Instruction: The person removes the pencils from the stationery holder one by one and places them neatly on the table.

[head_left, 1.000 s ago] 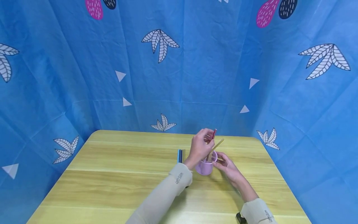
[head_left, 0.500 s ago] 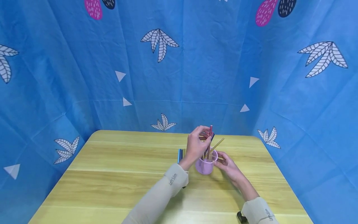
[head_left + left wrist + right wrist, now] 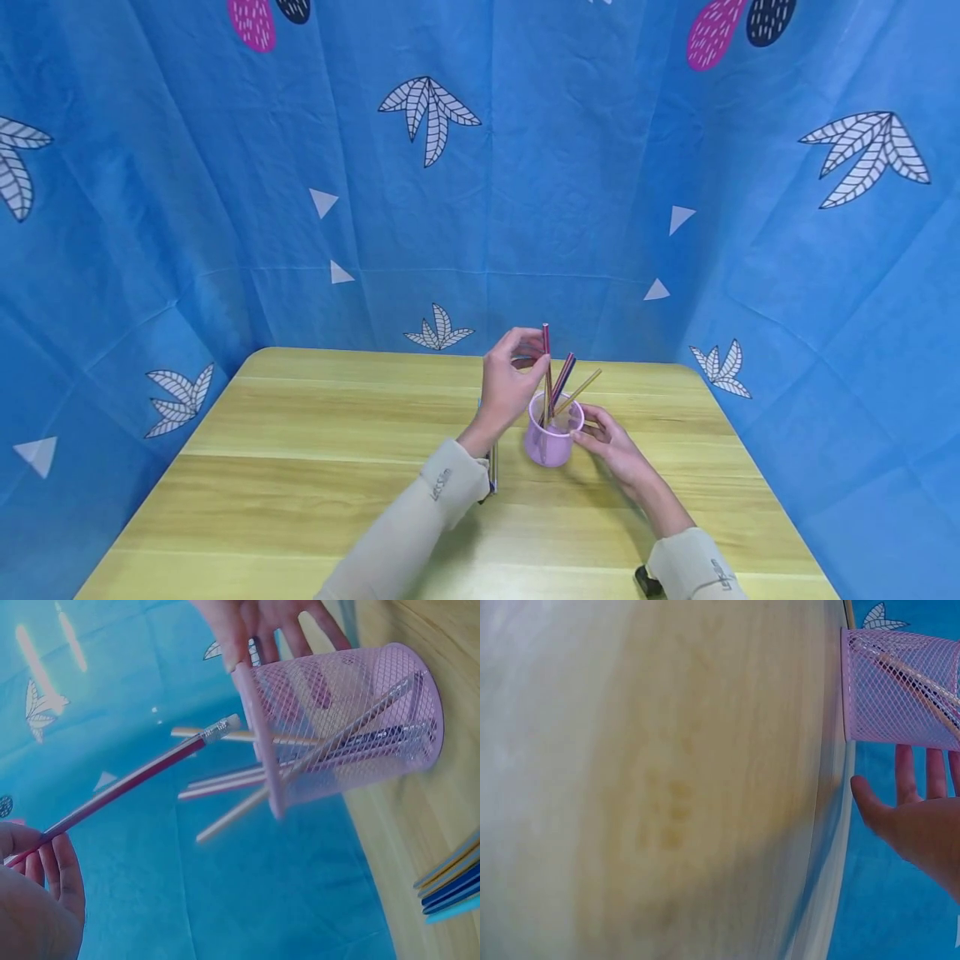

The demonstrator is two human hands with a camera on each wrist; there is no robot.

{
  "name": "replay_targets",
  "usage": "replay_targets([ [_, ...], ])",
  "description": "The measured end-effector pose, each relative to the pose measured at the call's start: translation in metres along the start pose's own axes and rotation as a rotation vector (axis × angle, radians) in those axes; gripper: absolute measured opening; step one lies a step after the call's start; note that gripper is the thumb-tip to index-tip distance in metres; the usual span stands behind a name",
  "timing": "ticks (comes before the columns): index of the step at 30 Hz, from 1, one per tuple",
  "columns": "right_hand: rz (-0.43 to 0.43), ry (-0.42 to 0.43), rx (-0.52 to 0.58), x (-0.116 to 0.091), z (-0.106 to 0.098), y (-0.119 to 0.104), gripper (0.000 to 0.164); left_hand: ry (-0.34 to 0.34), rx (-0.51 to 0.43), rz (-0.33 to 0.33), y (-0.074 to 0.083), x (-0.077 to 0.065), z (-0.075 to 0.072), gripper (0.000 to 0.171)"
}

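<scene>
In the head view my left hand (image 3: 510,379) pinches a dark red and white striped pencil (image 3: 547,337) between thumb and fingers. It stands nearly upright over the pink mesh pen holder (image 3: 548,447). The left wrist view shows the pencil's eraser end (image 3: 223,727) pointing toward the holder's rim, just outside it. Several pencils (image 3: 232,815), one of them yellowish, lean inside the holder. My right hand (image 3: 615,454) holds the holder from its right side, thumb at the rim and fingers along the mesh. Part of the left hand is cut off in its wrist view.
Several more pencils (image 3: 454,879), blue, dark and yellowish, lie side by side on the wooden table (image 3: 300,467), partly hidden by the left forearm in the head view. A blue patterned curtain (image 3: 585,183) closes off the back and sides.
My left hand has moved left and slightly up with the red pencil, which now stands more upright. Dark pencils in the holder have come into sight. The right hand has stayed at the holder.
</scene>
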State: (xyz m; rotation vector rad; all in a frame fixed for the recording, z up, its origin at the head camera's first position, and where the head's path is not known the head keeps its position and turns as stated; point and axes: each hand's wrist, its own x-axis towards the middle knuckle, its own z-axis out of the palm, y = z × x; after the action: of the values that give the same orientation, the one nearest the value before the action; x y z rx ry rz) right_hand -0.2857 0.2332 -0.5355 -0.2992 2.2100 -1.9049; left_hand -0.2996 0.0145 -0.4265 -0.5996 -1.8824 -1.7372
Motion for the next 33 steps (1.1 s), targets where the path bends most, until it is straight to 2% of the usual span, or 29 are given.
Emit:
replay_targets([
  [6, 0.01, 0.004, 0.001, 0.001, -0.001, 0.001, 0.068, 0.04, -0.02, -0.01, 0.005, 0.0, -0.018, 0.031],
  [12, 0.01, 0.006, 0.001, 0.002, -0.002, 0.003, 0.068, 0.073, -0.015, -0.026, 0.005, 0.0, -0.04, 0.03],
  [23, 0.006, 0.001, 0.011, 0.002, -0.003, 0.005, 0.068, 0.076, -0.053, -0.127, 0.0, -0.008, -0.083, 0.033],
  [30, 0.004, 0.001, 0.019, 0.002, -0.003, 0.006, 0.067, 0.103, -0.056, -0.206, -0.009, -0.014, -0.104, 0.034],
  [33, 0.004, 0.0, 0.022, 0.003, -0.002, 0.007, 0.066, 0.114, -0.05, -0.261, -0.015, -0.017, -0.11, 0.036],
])
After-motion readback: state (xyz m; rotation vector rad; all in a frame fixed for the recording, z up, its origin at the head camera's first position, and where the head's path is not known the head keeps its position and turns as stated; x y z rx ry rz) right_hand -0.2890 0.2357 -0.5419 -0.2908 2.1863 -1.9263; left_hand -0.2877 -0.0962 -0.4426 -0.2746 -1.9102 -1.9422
